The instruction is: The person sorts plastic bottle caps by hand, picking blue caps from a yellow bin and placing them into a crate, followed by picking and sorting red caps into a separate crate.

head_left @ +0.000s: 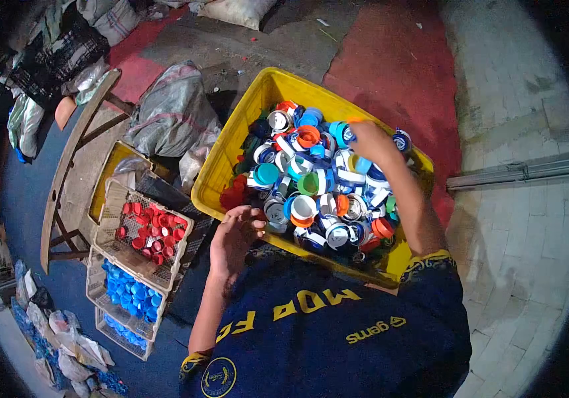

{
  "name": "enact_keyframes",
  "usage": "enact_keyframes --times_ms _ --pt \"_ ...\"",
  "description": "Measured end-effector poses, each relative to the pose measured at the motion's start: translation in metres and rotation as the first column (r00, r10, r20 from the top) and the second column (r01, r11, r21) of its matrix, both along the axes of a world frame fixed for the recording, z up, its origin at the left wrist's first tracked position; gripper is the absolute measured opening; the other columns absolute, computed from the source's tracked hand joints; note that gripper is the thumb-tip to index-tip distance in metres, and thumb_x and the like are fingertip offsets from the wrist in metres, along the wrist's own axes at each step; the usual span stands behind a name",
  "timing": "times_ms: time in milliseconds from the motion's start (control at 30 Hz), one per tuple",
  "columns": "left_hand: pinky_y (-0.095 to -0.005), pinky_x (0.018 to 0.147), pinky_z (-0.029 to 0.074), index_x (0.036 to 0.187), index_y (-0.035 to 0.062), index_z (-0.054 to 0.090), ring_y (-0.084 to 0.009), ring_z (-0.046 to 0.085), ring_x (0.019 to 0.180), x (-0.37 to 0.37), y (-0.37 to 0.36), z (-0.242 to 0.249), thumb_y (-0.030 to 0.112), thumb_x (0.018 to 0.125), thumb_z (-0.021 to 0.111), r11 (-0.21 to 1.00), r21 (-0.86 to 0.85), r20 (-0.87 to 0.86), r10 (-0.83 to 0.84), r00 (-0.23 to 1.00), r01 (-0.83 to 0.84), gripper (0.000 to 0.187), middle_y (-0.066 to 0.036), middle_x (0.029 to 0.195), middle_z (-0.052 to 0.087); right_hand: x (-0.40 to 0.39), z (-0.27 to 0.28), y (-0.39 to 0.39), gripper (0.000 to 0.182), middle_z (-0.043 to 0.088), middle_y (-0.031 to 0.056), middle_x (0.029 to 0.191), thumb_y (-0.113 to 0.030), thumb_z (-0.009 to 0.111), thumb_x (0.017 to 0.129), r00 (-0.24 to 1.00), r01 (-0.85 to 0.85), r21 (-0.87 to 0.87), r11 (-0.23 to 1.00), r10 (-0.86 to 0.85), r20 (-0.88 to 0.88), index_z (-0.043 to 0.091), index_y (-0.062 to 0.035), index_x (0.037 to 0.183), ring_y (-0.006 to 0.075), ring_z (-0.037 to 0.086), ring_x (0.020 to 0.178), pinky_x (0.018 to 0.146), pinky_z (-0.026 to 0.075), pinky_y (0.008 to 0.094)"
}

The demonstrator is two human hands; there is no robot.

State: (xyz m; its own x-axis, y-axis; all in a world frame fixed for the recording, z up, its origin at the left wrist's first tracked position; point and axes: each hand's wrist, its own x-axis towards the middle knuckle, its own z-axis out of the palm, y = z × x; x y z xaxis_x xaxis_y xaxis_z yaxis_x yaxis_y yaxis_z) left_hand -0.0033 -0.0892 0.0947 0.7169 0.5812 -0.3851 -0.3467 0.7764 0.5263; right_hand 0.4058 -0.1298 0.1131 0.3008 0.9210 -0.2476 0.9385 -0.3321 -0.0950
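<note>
Wearing a dark shirt [337, 358] with yellow lettering, you show "gems" and "FC" upside down from above; the round badge [218, 377] is too small to read. Your left hand [233, 237] is at the near edge of the yellow tub [226, 154], toward its near-left corner, fingers loosely curled; whether they hold anything, you cannot tell from here. The tub is heaped with plastic bottle caps [307, 184] in white, blue, teal, green and orange, many with white-and-blue neck pieces. Your right hand [374, 142] reaches over the heap near the far edge, fingers bent, an orange cap [357, 121] and a teal cap [341, 134] at the fingertips; you cannot tell whether either is gripped.

Left of the tub, you have a low crate [133, 349] of blue caps, then a middle crate [94, 272] of brighter blue caps [132, 292], then an upper crate [140, 267] of red caps [155, 232]. Beyond them stand a yellow crate [105, 179] and a bulging grey sack [175, 109]; farther off, a black crate [65, 56] lies among bags.
</note>
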Motion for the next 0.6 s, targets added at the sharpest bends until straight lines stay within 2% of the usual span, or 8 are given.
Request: enact_keyframes --times_ms 100,167,267,367,400,433,567,600 --pt "-0.0397 0.094 0.047 0.124 0.0094 0.056 -0.0229 0.063 0.105 0.003 0.002 0.003 0.035 0.099 0.05 1.0 -0.01 -0.018 -0.008 1.0 0.008 0.036 -0.01 0.124 0.062 0.007 -0.035 0.039 0.033 0.068 0.0257 0.109 -0.025 0.068 0.085 0.979 -0.031 0.229 0.973 0.076 -0.19 0.068 0.0011 0.106 0.0417 0.065 0.105 0.09 0.052 0.0494" --pt "-0.0396 0.094 0.048 0.124 0.0095 0.056 -0.0223 0.063 0.105 0.005 0.001 0.005 0.035 0.099 0.05 1.0 0.012 -0.054 -0.026 0.998 0.027 0.036 -0.01 0.123 0.063 0.012 -0.065 0.065 0.045 0.062 0.0256 0.125 -0.031 0.067 0.089 0.95 -0.017 0.12 0.993 0.053 -0.307 0.064 0.0011 0.12 0.039 0.059 0.12 0.103 0.046 0.0439" --pt "-0.0388 0.094 0.048 0.123 0.0093 0.056 -0.0213 0.064 0.104 0.007 0.002 0.007 0.035 0.1 0.05 0.996 0.066 -0.108 -0.047 0.993 0.054 0.036 -0.01 0.123 0.063 0.002 -0.121 0.081 0.058 0.054 0.0277 0.137 -0.046 0.065 0.086 0.929 0.18 0.208 0.961 -0.097 -0.357 0.06 -0.0063 0.129 0.0402 0.052 0.129 0.11 0.04 0.047" --pt "-0.0378 0.093 0.048 0.123 0.0091 0.056 -0.0208 0.064 0.104 0.005 0.001 -0.001 0.035 0.1 0.05 0.996 0.07 -0.089 -0.054 0.995 0.061 0.035 -0.01 0.123 0.064 -0.039 -0.077 0.085 0.07 0.043 0.0315 0.146 -0.06 0.061 0.08 0.933 0.162 -0.245 0.956 -0.229 -0.278 0.058 -0.0151 0.135 0.0445 0.045 0.135 0.114 0.032 0.0549" --pt "-0.0375 0.093 0.048 0.123 0.0091 0.056 -0.0208 0.064 0.104 0.005 0.001 -0.003 0.035 0.1 0.05 0.996 0.06 -0.078 -0.055 0.995 0.06 0.035 -0.01 0.123 0.064 -0.046 -0.063 0.084 0.074 0.039 0.0324 0.148 -0.064 0.057 0.077 0.891 0.128 -0.345 0.93 -0.261 -0.372 0.056 -0.0232 0.138 0.0478 0.044 0.135 0.116 0.025 0.0592" --pt "-0.0371 0.093 0.048 0.123 0.009 0.056 -0.0209 0.064 0.103 0.005 0.001 -0.004 0.035 0.1 0.05 0.997 0.049 -0.066 -0.054 0.996 0.058 0.035 -0.01 0.123 0.064 -0.058 -0.071 0.081 0.077 0.034 0.0307 0.153 -0.063 0.059 0.078 0.929 0.15 -0.345 0.927 -0.252 -0.272 0.053 -0.0206 0.142 0.047 0.037 0.14 0.118 0.019 0.0594" --pt "-0.0381 0.091 0.049 0.123 0.0091 0.056 -0.021 0.064 0.104 0.006 0.001 0.001 0.035 0.1 0.05 0.999 0.027 -0.066 -0.02 0.998 0.021 0.035 -0.009 0.121 0.064 -0.106 -0.088 0.044 0.084 0.019 0.0309 0.16 -0.066 0.056 0.086 0.939 0.04 -0.127 0.991 -0.081 -0.335 0.036 -0.0205 0.154 0.0463 0.012 0.15 0.114 0.005 0.0704" --pt "-0.0383 0.091 0.049 0.123 0.009 0.056 -0.021 0.064 0.104 0.007 0.002 0.003 0.035 0.1 0.051 0.999 0.03 -0.069 -0.021 0.997 0.023 0.035 -0.009 0.121 0.064 -0.122 -0.075 0.036 0.086 0.017 0.032 0.16 -0.067 0.051 0.09 0.93 0.02 -0.074 0.997 -0.045 -0.364 0.027 -0.0197 0.158 0.0471 0.008 0.151 0.114 0.002 0.0703"
